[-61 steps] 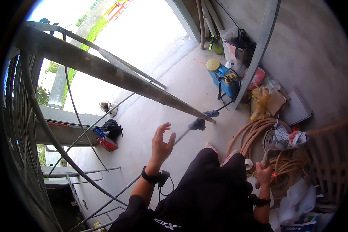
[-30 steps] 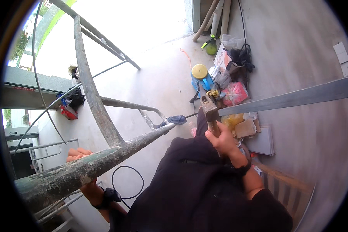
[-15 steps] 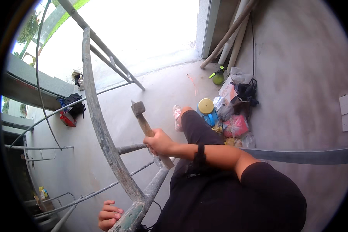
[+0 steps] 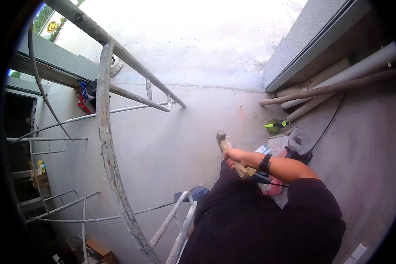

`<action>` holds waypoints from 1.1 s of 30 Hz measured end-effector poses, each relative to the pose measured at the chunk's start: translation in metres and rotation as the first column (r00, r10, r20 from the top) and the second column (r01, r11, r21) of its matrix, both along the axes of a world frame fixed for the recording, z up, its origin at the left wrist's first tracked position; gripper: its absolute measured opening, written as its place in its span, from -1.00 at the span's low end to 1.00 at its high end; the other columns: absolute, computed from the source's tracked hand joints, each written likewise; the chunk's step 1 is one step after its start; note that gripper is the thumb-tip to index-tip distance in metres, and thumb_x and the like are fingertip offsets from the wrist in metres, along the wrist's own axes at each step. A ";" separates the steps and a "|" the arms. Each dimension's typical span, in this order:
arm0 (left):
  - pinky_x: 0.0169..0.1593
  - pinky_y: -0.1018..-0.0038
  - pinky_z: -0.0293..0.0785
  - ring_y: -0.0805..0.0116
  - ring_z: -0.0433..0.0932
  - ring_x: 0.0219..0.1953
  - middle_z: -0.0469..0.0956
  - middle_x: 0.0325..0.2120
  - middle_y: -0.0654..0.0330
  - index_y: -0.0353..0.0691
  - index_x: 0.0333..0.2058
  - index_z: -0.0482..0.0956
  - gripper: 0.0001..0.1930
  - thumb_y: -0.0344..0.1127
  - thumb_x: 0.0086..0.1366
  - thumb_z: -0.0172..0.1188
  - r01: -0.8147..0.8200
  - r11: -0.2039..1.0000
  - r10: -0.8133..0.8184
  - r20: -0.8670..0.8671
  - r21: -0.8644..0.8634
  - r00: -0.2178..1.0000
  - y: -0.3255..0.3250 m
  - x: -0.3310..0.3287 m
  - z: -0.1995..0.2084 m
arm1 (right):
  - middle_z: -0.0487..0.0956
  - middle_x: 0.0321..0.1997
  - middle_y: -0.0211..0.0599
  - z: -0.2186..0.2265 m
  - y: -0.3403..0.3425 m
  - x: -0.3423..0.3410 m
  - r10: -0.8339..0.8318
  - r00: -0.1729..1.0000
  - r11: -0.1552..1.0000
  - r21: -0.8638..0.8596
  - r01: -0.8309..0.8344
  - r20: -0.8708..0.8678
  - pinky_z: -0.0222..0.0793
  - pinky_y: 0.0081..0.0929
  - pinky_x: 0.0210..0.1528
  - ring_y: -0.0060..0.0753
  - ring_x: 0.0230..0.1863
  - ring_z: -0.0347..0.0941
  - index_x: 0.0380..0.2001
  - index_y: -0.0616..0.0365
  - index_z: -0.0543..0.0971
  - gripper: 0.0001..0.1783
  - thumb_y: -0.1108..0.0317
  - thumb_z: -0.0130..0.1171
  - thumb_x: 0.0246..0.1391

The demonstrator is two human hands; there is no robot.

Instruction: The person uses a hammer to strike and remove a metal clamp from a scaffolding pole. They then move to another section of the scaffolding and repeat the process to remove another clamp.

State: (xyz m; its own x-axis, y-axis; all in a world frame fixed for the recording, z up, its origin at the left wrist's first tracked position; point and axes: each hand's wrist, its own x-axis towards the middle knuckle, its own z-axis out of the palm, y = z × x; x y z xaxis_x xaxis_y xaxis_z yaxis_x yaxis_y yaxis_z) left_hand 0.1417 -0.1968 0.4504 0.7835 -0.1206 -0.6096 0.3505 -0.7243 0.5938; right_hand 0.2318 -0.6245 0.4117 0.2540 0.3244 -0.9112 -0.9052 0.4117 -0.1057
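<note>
My right hand (image 4: 234, 158) is wrapped round the wooden handle of a hammer (image 4: 221, 137). Its metal head points up and to the left, while the handle's butt sticks out below my fist. The hammer is held in the air over my dark-clothed leg, apart from the metal scaffold frame (image 4: 104, 127) on the left. A black band circles my right wrist. No fingers of my left hand show in the head view.
Scaffold tubes (image 4: 176, 229) run close by my left side. Right of my hammer hand lie a green spray bottle (image 4: 275, 126), plastic bags (image 4: 298, 140) and a pink bundle (image 4: 272, 188). Long pipes (image 4: 339, 81) lean by the doorway. A cardboard box (image 4: 100, 250) sits at lower left.
My right hand has carried the hammer to the right, away from the scaffold tube. The view has swung. My left hand, seen earlier by the scaffold's lower end, has left the picture.
</note>
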 end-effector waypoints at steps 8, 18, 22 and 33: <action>-0.19 0.18 0.50 0.02 0.61 -0.40 0.59 -0.43 0.01 -0.22 -0.35 0.59 -0.81 -0.22 0.22 0.16 -0.034 0.924 0.150 -0.281 0.381 0.948 0.021 -0.096 -0.076 | 0.18 -0.67 -0.55 0.000 -0.092 0.015 -0.206 0.964 0.966 0.122 0.228 -0.165 0.10 -0.66 -0.70 -0.68 -0.73 0.10 -0.46 0.06 0.23 -0.84 0.42 0.01 -0.02; -0.25 0.19 0.52 -0.06 0.61 -0.44 0.62 -0.49 -0.08 -0.27 -0.48 0.63 -0.78 -0.24 0.19 0.15 0.019 0.910 0.051 -0.157 0.413 0.986 0.009 -0.046 -0.139 | 0.21 -0.70 -0.58 0.025 -0.153 0.052 -0.263 0.965 0.949 0.184 0.256 0.015 0.12 -0.61 -0.70 -0.69 -0.75 0.09 -0.52 0.02 0.27 -0.84 0.34 0.03 0.02; -0.31 0.14 0.52 -0.10 0.61 -0.43 0.60 -0.54 -0.08 -0.26 -0.55 0.66 -0.77 -0.29 0.11 0.08 0.023 0.933 0.040 -0.167 0.360 0.985 -0.072 0.056 -0.099 | 0.20 -0.69 -0.55 0.030 -0.181 0.065 -0.434 0.895 0.900 0.092 0.426 0.104 0.09 -0.61 -0.69 -0.66 -0.75 0.08 -0.46 0.04 0.32 -0.91 0.36 0.01 0.05; -0.28 0.37 0.51 0.23 0.62 -0.53 0.60 -0.66 0.05 -0.34 -0.63 0.64 -0.16 0.53 0.09 0.04 -0.095 0.944 0.211 -0.359 0.315 0.909 -0.172 0.293 -0.125 | 0.26 -0.70 -0.44 0.093 -0.228 0.290 -0.044 0.902 0.991 -0.095 0.094 0.430 0.20 -0.53 -0.71 -0.56 -0.76 0.20 -0.47 0.17 0.36 -0.88 0.40 0.06 0.04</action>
State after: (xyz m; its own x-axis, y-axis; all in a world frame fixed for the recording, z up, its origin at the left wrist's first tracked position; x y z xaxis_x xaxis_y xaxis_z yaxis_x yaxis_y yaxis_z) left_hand 0.4350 -0.3687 0.3255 0.4770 0.2052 -0.8546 0.6277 -0.7601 0.1679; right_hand 0.5219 -0.8522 0.5045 0.6442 0.1956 -0.7394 -0.7327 0.4350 -0.5233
